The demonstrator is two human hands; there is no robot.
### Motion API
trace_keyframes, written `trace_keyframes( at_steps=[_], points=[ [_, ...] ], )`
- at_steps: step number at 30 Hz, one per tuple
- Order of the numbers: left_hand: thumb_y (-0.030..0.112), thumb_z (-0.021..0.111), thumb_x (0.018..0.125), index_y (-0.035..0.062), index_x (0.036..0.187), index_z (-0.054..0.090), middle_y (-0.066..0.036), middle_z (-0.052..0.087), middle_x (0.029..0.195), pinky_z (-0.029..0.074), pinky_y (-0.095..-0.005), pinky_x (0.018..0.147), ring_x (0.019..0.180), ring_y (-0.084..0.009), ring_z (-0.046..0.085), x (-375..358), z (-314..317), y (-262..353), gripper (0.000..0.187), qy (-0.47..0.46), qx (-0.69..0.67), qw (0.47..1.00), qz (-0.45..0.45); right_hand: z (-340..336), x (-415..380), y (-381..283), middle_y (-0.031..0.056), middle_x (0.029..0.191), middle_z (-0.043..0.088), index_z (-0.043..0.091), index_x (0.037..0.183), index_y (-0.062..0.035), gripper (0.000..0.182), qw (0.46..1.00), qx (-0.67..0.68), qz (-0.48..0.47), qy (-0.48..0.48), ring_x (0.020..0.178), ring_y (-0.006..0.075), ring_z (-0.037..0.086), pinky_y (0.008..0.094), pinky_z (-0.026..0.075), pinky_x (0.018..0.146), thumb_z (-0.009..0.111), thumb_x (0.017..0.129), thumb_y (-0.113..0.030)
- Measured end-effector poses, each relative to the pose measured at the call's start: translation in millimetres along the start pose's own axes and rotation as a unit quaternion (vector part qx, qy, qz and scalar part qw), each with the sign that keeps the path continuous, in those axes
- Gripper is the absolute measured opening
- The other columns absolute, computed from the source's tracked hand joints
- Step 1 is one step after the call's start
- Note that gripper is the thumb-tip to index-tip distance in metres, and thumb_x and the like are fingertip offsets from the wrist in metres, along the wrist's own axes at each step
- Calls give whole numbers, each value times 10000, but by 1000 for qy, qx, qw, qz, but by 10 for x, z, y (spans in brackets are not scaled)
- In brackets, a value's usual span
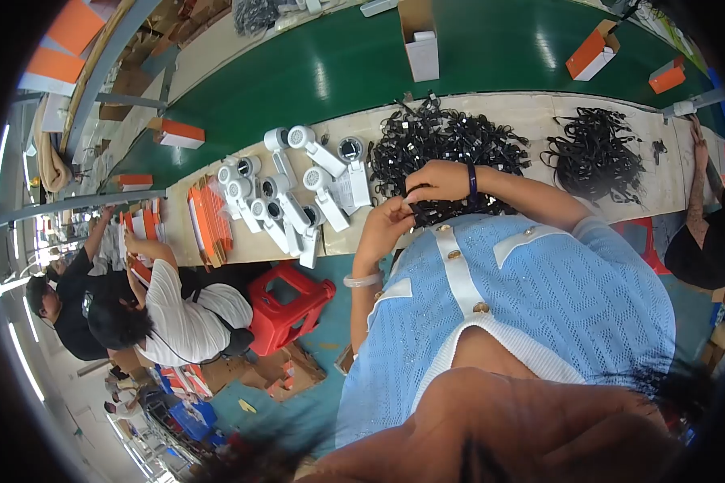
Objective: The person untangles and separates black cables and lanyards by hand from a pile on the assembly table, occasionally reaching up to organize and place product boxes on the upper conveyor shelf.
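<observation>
The left hand and the right hand meet over the near edge of the bench, both pinching a small black cord between curled fingers. The cord is mostly hidden by the fingers, so its shape is hard to make out. Just beyond the right hand lies a heap of black cords, too tangled to count. Farther to that hand's right lies a second black heap. Beside the left hand lies a cluster of white handheld devices, overlapping one another. The wearer's blue knitted top covers the bench edge below the hands.
</observation>
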State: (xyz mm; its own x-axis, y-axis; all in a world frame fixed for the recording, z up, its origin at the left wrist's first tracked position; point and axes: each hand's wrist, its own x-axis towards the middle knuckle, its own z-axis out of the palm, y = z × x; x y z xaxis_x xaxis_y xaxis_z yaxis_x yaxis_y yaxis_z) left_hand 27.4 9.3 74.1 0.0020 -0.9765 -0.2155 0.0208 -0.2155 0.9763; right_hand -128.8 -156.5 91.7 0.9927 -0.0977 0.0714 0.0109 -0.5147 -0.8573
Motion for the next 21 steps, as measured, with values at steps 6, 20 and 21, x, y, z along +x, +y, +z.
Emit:
trace_keyframes(
  at_steps=[6, 20, 21],
  points=[
    [-41, 582, 873, 19, 1008, 554, -40, 617, 846, 480, -238, 644, 705, -87, 558, 223, 140, 2, 150, 189, -173, 965, 63, 267, -162, 24, 139, 782, 643, 607, 893, -58, 271, 994, -65, 84, 33, 758, 361, 624, 454, 483, 693, 465, 959, -280],
    [-53, 649, 805, 43, 906, 595, -24, 571, 1037, 440, -228, 802, 930, -85, 539, 346, 102, -244, 150, 0, -57, 998, -3, 97, -268, 364, -9, 739, 622, 644, 877, -85, 125, 923, 348, 110, 118, 601, 109, 588, 231, 452, 512, 678, 864, -204],
    [-50, 655, 806, 51, 908, 592, -31, 529, 1150, 429, -255, 887, 1033, -123, 522, 339, 109, -176, 157, 12, -89, 996, 11, 128, -264, 407, -31, 734, 597, 628, 893, -72, 137, 893, 407, 138, 132, 598, 56, 561, 186, 429, 485, 654, 898, -206]
  ],
)
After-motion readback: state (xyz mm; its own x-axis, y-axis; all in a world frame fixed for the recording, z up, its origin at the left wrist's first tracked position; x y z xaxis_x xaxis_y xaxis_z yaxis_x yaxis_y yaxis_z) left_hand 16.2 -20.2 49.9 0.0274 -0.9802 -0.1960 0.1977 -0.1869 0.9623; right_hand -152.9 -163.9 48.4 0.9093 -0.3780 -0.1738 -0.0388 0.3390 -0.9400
